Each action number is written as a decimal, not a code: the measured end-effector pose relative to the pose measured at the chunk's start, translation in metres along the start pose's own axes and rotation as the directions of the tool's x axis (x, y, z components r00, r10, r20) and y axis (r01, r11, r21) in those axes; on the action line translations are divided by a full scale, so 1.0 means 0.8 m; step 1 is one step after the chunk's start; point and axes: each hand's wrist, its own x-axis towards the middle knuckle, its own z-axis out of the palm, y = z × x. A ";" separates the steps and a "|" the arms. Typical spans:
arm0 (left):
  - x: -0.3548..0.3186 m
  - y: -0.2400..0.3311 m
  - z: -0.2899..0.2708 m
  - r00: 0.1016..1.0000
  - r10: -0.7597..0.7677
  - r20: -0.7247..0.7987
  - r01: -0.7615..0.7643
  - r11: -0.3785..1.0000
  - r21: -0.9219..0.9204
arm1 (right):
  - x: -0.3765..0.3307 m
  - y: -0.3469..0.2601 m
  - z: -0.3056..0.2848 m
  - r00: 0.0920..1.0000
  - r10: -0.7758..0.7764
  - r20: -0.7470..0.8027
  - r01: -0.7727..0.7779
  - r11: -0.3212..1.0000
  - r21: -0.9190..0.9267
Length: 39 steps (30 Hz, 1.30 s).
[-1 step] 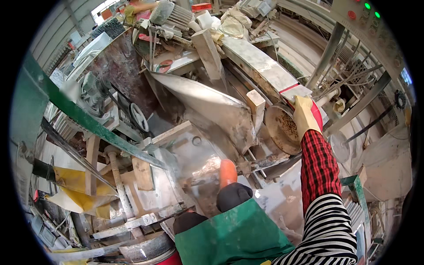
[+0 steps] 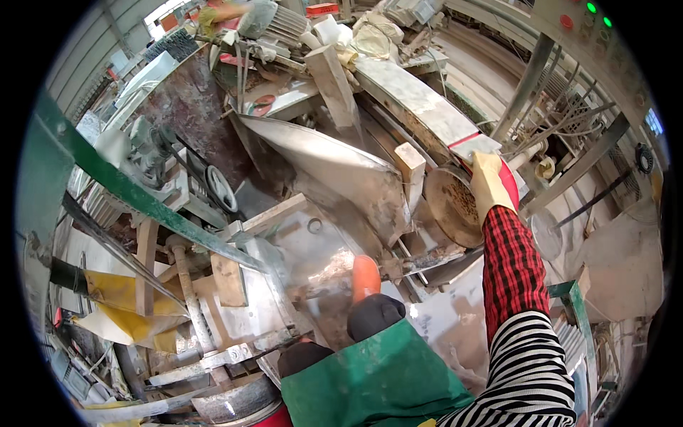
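Note:
My right hand, in a pale yellow glove, reaches out to the near end of a long whitish board with a red stripe across it. The back of the glove faces me, and its fingertips are hidden. Along the glove's right side shows a red curved piece; whether it belongs to the glove or lies behind it I cannot make out. Just left of the wrist is a round, dusty pan with brown grains in it. My left hand is out of the picture.
A green metal bar crosses the left side. A wooden block and a curved pale sheet stand ahead. A control panel with lit buttons hangs at upper right. Another person's arm shows blurred at the far upper left.
The view has shifted very slightly. My right hand stays at the board's end. The other person's arm at the far upper left has moved a little.

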 end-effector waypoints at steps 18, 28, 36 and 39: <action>0.028 0.073 -0.062 0.996 -0.060 0.073 0.085 0.901 -0.425 | -0.359 -0.190 -0.040 0.395 -0.718 0.574 0.602 0.674 0.429; 0.108 0.268 -0.094 0.885 0.460 -0.076 -0.371 0.596 -0.712 | -0.836 -0.241 -0.037 -0.238 -0.756 0.610 -0.229 0.654 0.721; 0.079 0.170 -0.067 0.938 0.345 -0.008 -0.305 0.817 -0.489 | -0.509 -0.158 0.011 0.667 -0.598 0.444 -0.144 0.480 0.865; 0.077 0.101 -0.067 0.945 0.030 0.327 0.045 0.974 -0.220 | -0.319 -0.081 -0.028 0.891 -0.414 0.186 -0.076 0.267 0.961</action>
